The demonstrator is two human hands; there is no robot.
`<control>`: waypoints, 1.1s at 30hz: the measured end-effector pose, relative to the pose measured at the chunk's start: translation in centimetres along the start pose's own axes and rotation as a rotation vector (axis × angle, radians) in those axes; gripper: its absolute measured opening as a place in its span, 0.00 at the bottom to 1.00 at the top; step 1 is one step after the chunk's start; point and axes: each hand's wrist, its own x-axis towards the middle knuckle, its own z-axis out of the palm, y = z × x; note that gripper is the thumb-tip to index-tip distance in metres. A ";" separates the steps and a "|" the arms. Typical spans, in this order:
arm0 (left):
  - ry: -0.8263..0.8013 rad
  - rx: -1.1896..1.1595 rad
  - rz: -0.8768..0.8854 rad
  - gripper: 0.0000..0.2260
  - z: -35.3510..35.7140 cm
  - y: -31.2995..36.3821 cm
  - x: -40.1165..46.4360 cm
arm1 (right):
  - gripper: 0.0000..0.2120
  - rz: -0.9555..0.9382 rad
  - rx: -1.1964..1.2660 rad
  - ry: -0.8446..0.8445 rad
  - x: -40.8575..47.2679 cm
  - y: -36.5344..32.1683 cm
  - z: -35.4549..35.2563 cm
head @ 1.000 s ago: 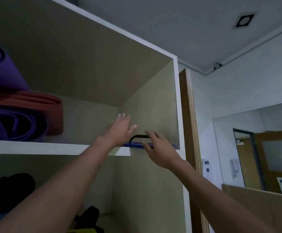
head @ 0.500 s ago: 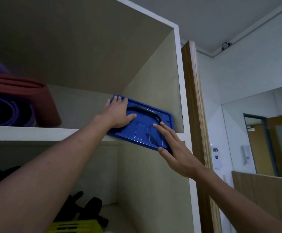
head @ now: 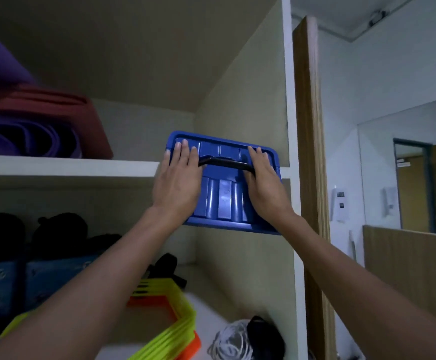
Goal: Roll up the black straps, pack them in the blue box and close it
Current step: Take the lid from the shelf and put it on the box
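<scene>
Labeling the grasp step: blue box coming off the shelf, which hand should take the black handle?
Right hand, probably: its thumb already lies at the black handle end; left hand lies flat on the blue box.

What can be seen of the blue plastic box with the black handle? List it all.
The blue plastic box shows mainly its ribbed, glossy lid, tilted steeply toward the camera. A black handle arches across the lid. The box sits at the front edge of the white upper shelf, by the cupboard's right wall, hanging partly over the lower compartment. The left hand and right hand lie with fingers straight on either side of the handle. The box's body and contents are hidden.
</scene>
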 end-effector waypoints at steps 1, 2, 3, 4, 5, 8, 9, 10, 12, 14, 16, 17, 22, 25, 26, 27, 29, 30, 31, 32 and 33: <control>-0.010 0.006 -0.027 0.23 -0.3 -0.3 -1.5 | 0.25 0.006 -0.015 -0.009 -1.1 -0.7 0.6; -0.018 0.011 -0.053 0.23 -0.7 -0.7 -3.1 | 0.24 0.016 -0.014 -0.021 -2.4 -1.4 1.3; -0.028 0.020 -0.075 0.23 -1.2 -1.1 -5.0 | 0.24 0.027 -0.004 -0.036 -3.9 -2.1 2.1; -0.043 0.034 -0.092 0.23 -1.7 -1.6 -7.0 | 0.24 0.038 0.014 -0.051 -5.7 -2.8 2.9; -0.065 0.046 -0.107 0.23 -2.1 -2.0 -9.1 | 0.24 0.046 0.036 -0.067 -7.6 -3.4 3.7; -0.135 0.044 -0.166 0.24 -3.3 -3.7 -16.6 | 0.24 0.025 0.063 -0.110 -14.2 -5.6 6.1; -0.157 0.046 -0.190 0.24 -3.6 -4.2 -19.5 | 0.24 0.019 0.072 -0.130 -16.6 -6.4 6.9; -0.176 0.042 -0.214 0.24 -3.8 -4.7 -22.6 | 0.24 0.017 0.078 -0.161 -19.2 -7.1 7.6; -0.220 0.063 -0.263 0.24 -4.0 -5.6 -29.1 | 0.25 0.009 0.081 -0.239 -24.8 -8.3 9.1; -0.315 0.061 -0.332 0.24 -3.3 -6.2 -36.1 | 0.26 -0.004 0.072 -0.355 -30.8 -9.0 11.1; -0.468 0.037 -0.417 0.24 -2.5 -6.4 -43.6 | 0.25 0.056 0.064 -0.496 -37.9 -9.0 13.4; -0.524 0.041 -0.426 0.25 -1.8 -6.7 -46.6 | 0.26 0.096 0.075 -0.559 -40.8 -8.8 14.3; -0.732 0.049 -0.489 0.26 0.5 -6.2 -57.5 | 0.25 0.207 0.066 -0.795 -51.1 -7.6 16.6; -0.812 0.058 -0.516 0.26 2.0 -5.6 -60.6 | 0.26 0.225 0.074 -0.876 -53.3 -6.6 17.9; -0.843 0.058 -0.525 0.26 2.6 -5.5 -61.2 | 0.26 0.235 0.078 -0.899 -53.8 -6.1 18.3; -0.861 0.058 -0.527 0.26 3.3 -5.5 -61.7 | 0.26 0.248 0.078 -0.918 -54.3 -5.6 18.7; -0.879 0.049 -0.544 0.26 4.9 -5.7 -62.3 | 0.25 0.277 0.073 -0.951 -54.9 -4.6 19.7; -0.883 0.040 -0.552 0.26 5.6 -5.8 -62.5 | 0.25 0.287 0.072 -0.967 -55.1 -4.1 20.3; -0.884 0.031 -0.562 0.27 6.2 -5.9 -62.7 | 0.25 0.293 0.074 -0.985 -55.2 -3.7 20.9; -0.892 0.019 -0.571 0.28 6.7 -6.0 -63.0 | 0.25 0.295 0.078 -1.006 -55.4 -3.2 21.5; -0.908 0.007 -0.589 0.28 7.2 -6.0 -63.4 | 0.25 0.292 0.083 -1.026 -55.6 -2.9 22.1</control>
